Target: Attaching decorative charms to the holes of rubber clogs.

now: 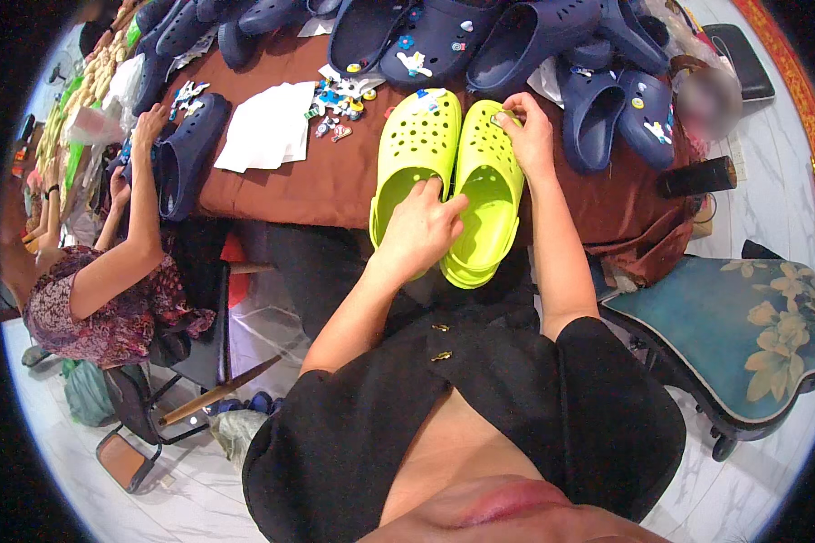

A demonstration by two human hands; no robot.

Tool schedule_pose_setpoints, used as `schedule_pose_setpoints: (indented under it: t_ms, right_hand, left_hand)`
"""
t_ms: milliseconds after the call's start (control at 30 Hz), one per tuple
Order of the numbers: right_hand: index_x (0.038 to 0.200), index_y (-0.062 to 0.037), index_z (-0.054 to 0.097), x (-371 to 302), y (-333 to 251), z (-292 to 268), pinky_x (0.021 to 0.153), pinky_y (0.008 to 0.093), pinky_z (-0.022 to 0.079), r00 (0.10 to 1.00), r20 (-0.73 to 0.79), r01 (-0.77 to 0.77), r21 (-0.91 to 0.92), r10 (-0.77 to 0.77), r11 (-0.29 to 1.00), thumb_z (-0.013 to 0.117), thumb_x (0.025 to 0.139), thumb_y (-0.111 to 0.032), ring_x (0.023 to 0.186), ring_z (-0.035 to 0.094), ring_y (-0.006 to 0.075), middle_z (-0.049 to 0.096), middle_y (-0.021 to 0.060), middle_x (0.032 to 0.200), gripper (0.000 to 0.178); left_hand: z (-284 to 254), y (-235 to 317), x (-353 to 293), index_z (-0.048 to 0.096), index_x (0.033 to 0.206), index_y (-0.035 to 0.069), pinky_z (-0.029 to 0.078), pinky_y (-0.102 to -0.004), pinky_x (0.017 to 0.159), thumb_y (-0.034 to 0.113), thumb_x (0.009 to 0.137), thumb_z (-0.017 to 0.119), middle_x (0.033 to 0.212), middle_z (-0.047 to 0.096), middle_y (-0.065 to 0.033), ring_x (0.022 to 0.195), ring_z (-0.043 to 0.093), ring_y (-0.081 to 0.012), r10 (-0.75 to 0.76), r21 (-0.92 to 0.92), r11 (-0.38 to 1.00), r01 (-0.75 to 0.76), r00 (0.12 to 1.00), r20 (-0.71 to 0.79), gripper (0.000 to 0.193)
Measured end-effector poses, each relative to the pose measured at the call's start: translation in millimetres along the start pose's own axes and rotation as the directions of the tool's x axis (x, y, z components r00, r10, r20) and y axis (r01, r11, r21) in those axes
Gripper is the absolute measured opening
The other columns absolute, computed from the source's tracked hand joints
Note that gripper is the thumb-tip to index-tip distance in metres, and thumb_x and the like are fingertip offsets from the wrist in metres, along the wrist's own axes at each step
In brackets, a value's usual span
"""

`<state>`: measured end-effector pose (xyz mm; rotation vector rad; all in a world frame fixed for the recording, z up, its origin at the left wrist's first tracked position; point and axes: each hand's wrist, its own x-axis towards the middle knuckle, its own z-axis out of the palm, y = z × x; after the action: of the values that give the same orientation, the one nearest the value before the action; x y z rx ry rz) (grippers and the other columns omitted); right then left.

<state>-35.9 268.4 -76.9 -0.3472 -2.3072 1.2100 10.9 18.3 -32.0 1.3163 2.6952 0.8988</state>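
A pair of lime-green clogs lies side by side at the table's front edge, toes pointing away from me. My left hand (421, 226) is closed over their adjoining sides, with fingers inside the left clog (418, 136) and the thumb over the right clog (487, 204). A few small charms sit on the left clog's toe. At the right clog's toe, my right hand (530, 136) has its fingers pinched together against the holes; a small piece seems to be under the fingertips, too hidden to name. Loose colourful charms (340, 101) lie left of the clogs.
White paper sheets (267, 131) lie on the brown tablecloth (272, 201). Navy clogs (593, 113) with charms crowd the back and right. At the left, another person (122, 281) handles a navy clog (188, 154). A blue floral chair (729, 335) stands at my right.
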Motion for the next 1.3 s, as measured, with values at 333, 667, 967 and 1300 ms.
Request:
schedule_pose_setpoints:
  t_ms: [333, 667, 967, 1300]
  right_hand:
    - [0.09, -0.0043, 0.063, -6.0, 1.0, -1.9, 0.074, 0.0282, 0.05, 0.991, -0.006, -0.115, 0.454, 0.132, 0.883, 0.073, 0.084, -0.002, 0.08, 0.061, 0.0118, 0.068, 0.0041, 0.09, 0.012]
    - [0.095, -0.0034, 0.066, -1.4, 0.3, -8.9, 0.077, 0.0267, 0.049, 0.967, 0.142, -0.254, 0.561, 0.21, 0.788, 0.072, 0.087, -0.006, 0.082, 0.058, 0.0116, 0.064, 0.0022, 0.089, 0.011]
    - [0.1, -0.0085, 0.071, -6.9, -6.1, -7.6, 0.089, 0.0342, 0.048, 0.994, -0.091, 0.071, 0.16, -0.056, 0.985, 0.07, 0.084, -0.004, 0.095, 0.06, 0.0202, 0.067, 0.0061, 0.106, 0.017]
    - [0.103, -0.0142, 0.076, -12.2, 4.0, -9.3, 0.101, 0.0369, 0.042, 0.991, -0.124, 0.065, 0.21, -0.04, 0.976, 0.069, 0.084, -0.007, 0.113, 0.055, 0.0257, 0.064, 0.0063, 0.118, 0.022]
  left_hand:
    - [0.4, -1.2, -4.6, 0.068, 0.099, 0.008, 0.053, -0.0473, 0.074, 0.015, 0.077, 0.067, 0.092, 0.055, -0.0194, 0.092, 0.059, -0.0368, 0.021, 0.029, 0.999, -0.02, 1.0, -0.016, 0.023]
    - [1.1, 0.6, -5.5, 0.069, 0.102, 0.009, 0.055, -0.047, 0.075, 0.017, 0.074, 0.073, 0.098, 0.056, -0.0184, 0.096, 0.06, -0.0361, -0.006, 0.053, 0.999, 0.006, 1.0, -0.011, 0.029]
    - [-0.4, 1.1, -5.3, 0.069, 0.101, 0.009, 0.056, -0.046, 0.071, 0.016, 0.073, 0.073, 0.097, 0.056, -0.0195, 0.094, 0.06, -0.0363, 0.016, 0.051, 0.999, -0.014, 1.0, -0.024, 0.029]
    - [-0.6, 1.1, -5.8, 0.069, 0.099, 0.008, 0.055, -0.0456, 0.07, 0.015, 0.072, 0.073, 0.095, 0.055, -0.019, 0.093, 0.06, -0.0359, 0.007, 0.044, 0.999, -0.007, 1.0, -0.004, 0.028]
